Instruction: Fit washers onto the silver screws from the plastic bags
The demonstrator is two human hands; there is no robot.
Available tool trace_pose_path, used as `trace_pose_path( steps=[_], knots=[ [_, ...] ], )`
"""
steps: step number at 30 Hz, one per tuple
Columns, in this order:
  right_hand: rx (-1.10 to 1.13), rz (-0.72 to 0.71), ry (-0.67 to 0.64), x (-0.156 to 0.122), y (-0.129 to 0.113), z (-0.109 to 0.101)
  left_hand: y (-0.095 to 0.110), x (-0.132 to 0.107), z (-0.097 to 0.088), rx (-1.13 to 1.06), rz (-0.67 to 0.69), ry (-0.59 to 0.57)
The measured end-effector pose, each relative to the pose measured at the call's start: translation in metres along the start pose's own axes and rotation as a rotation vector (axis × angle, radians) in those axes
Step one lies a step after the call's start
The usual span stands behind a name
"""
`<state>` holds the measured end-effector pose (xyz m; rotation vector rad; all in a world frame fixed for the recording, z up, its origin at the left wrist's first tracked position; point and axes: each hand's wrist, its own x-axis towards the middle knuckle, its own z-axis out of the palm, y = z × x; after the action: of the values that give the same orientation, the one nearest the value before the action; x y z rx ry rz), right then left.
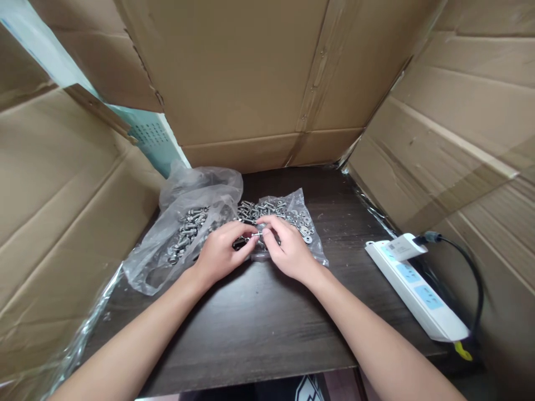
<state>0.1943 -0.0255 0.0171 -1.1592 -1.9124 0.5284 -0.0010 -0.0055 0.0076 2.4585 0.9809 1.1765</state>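
A small silvery bolt (pixel 256 234) lies level between my fingertips, above the loose metal parts. My left hand (pixel 223 245) is closed in a pinch on its left end. From the other side, my right hand (pixel 289 248) pinches around its right end, where the fingertips partly hide whatever sits on the bolt. Just beyond both hands are many loose bolts (pixel 249 210) and flat washers (pixel 306 229) on a clear plastic sheet or bag (pixel 320 257). Left of my left hand, more bolts with nuts or washers (pixel 189 231) lie in a crumpled clear plastic bag (pixel 144 275).
The dark wooden tabletop (pixel 246 328) is walled in by cardboard at the back (pixel 238 72), left and right. A white power strip (pixel 418 289) with a plugged-in adapter (pixel 403 248) and black cable (pixel 476 273) lies along the right side.
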Motion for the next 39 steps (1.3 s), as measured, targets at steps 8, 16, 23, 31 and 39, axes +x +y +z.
trace_pose_path(
  steps=[8, 16, 23, 31, 39],
  knots=[
    [0.032, -0.031, -0.006, -0.0006, -0.0018, -0.0014, 0.0014, 0.0003, 0.0000, -0.025, -0.030, -0.002],
    [0.026, 0.015, -0.032, -0.0011, -0.0019, -0.0010, 0.0024, -0.0008, -0.0002, -0.043, -0.023, -0.023],
    [0.026, -0.029, -0.031, -0.0009, -0.0009, 0.0000, 0.0035, -0.0003, -0.0001, -0.034, -0.010, -0.011],
    [0.058, 0.000, -0.026, 0.0002, -0.0011, -0.0022, 0.0033, 0.0000, -0.0003, -0.027, -0.013, -0.006],
    [0.059, -0.058, 0.010, -0.0003, -0.0025, -0.0015, 0.0027, -0.0007, -0.0007, -0.029, -0.035, -0.023]
  ],
)
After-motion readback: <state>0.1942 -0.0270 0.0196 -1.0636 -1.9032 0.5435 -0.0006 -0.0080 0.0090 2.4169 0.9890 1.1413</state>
